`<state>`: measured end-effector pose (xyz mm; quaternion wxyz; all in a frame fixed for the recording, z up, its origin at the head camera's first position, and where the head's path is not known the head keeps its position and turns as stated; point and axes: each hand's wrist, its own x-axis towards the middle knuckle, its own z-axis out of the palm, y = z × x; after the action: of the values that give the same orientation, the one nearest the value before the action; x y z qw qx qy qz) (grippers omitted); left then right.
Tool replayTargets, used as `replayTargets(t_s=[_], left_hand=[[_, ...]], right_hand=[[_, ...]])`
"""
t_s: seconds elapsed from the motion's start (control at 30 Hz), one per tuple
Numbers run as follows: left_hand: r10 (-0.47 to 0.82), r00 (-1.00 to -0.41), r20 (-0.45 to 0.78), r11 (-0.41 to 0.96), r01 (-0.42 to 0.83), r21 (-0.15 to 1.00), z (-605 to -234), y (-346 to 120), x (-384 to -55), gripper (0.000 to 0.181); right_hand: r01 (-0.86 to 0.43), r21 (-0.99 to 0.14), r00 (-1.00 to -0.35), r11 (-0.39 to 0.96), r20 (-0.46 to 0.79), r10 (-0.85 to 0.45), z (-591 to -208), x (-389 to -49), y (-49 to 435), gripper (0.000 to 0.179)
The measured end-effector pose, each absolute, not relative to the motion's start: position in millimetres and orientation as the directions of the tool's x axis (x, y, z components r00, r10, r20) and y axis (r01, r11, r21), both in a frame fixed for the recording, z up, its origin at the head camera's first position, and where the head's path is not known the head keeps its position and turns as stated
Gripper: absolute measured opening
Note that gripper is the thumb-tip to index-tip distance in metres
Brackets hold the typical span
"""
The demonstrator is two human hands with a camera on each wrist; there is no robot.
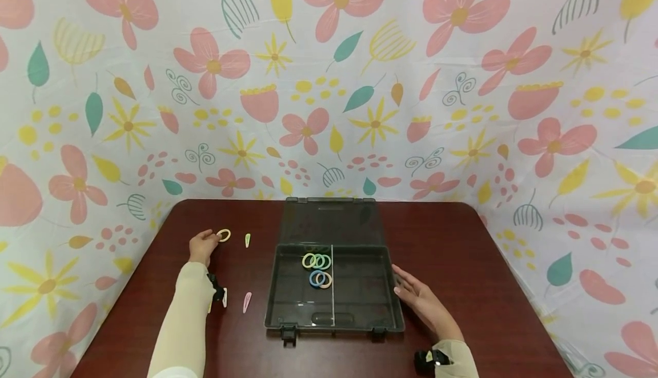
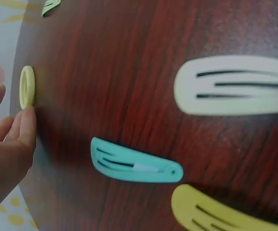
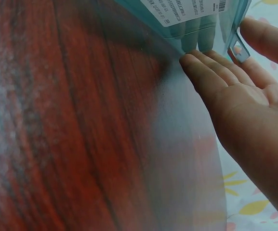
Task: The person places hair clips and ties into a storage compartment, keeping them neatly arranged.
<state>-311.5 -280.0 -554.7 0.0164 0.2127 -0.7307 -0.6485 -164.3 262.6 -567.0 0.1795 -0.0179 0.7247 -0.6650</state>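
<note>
A: Start at the near edge. What's there?

B: Latches (image 1: 289, 334) on the front of a dark see-through box (image 1: 360, 286). Off to its left, hair clips: a yellow clip (image 2: 220, 211) and a white clip (image 2: 240, 103) side by side, partly behind the left sleeve (image 1: 187, 321) in the head view; a pink clip (image 1: 247, 302) lies between them and the box.

A: Right hand?

B: The right hand (image 1: 424, 304) is at the box's right wall. Fingers extended, tips against the plastic; grip loose, uncurled. The right wrist view shows a printed label (image 3: 184, 9) on the box near those tips.

A: Inside the box?

B: A pale divider (image 1: 333, 304) splits it. Left compartment: a blue ring (image 1: 311, 278) overlapping a peach ring (image 1: 330, 280); just beyond, three overlapping rings (image 1: 303, 261), yellow to green.

A: Farther out?

B: A turquoise clip (image 2: 129, 171), seen in the left wrist view. Then a pale green clip (image 1: 248, 240), and left of it a single cream ring (image 1: 229, 234) on the surface (image 1: 437, 229), near its far left corner. The left hand (image 1: 203, 246) touches that one with a fingertip; thumb stands off, grip unclosed.

A: And behind?

B: The box's lid (image 1: 331, 224), laid back, then flowered cloth (image 1: 308, 81).
</note>
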Motion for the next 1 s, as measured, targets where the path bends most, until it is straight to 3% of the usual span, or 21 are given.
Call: replayTargets(t_s=[0.53, 1.0], left_hand=[[-0.519, -0.847, -0.110, 0.341, -0.324, 0.882, -556.4, -258.1, -311.8, 0.030], [-0.538, -0.832, -0.139, 0.369, -0.380, 0.848, -562.4, -253.4, -316.2, 0.020]], right_hand=[[0.206, -0.973, -0.935, 0.108, -0.228, -0.271, -569.1, -164.4, 263.8, 0.061], [0.191, -0.972, -0.936, 0.136, -0.222, -0.275, -568.9, -165.0, 263.2, 0.062]])
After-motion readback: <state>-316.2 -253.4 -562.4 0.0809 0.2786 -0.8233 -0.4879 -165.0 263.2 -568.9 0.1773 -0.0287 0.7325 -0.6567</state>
